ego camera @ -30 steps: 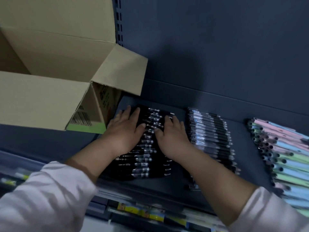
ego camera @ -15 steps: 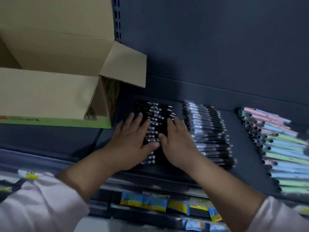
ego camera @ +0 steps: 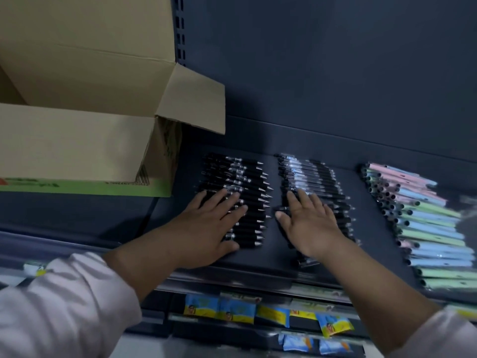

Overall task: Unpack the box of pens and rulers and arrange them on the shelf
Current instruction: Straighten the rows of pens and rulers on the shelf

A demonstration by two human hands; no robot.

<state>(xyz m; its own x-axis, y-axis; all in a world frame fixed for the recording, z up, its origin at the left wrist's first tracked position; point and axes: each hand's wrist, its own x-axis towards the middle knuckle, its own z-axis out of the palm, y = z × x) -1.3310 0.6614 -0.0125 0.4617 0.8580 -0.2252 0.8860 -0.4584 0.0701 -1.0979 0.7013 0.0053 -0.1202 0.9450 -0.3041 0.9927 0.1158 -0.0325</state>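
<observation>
Lying flat with straight fingers (ego camera: 225,199), left hand (ego camera: 206,228) on black pens (ego camera: 247,177), right hand (ego camera: 309,224) part-hiding wrapped pens (ego camera: 309,174)

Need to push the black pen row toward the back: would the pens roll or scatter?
Probably roll: the black pens are round barrels lying loose side by side. Clips may check some. The left hand, flat on them, likely steadies the row.

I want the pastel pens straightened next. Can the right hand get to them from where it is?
Probably yes. The right hand lies flat on the wrapped black pens, holding nothing, and only bare shelf separates it from the pastel pens to its right.
</observation>
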